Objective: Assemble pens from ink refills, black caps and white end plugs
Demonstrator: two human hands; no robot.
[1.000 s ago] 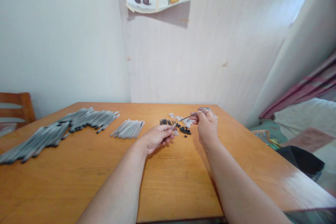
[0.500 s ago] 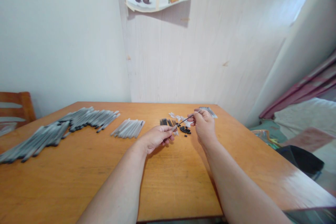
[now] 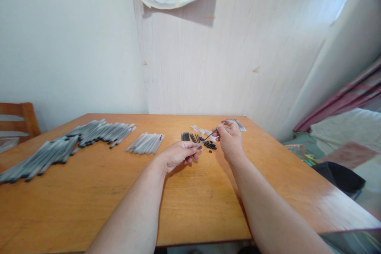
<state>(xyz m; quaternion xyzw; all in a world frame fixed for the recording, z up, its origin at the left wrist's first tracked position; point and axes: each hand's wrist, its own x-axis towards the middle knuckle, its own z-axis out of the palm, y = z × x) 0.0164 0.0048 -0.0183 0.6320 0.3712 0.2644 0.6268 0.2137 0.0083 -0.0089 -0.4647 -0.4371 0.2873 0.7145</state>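
Note:
My left hand pinches a translucent pen tube between thumb and fingers, most of it hidden in the hand. A thin dark pen refill slants up from the tube's end to my right hand, whose fingers grip its far end. Whether the refill's tip is inside the tube is too small to tell. Just beyond the hands lie a row of dark refills, a small heap of black plugs and scattered whitish clear pieces. Left of them lies a group of clear pen tubes.
A large spread of grey pens with black ends covers the left of the wooden table. More slim pens lie at the back right. A chair stands left, and a black bin stands off the right edge.
The view has tilted down slightly. Both hands keep nearly the same pose, with the refill still stretched between them; the right hand has shifted very slightly.

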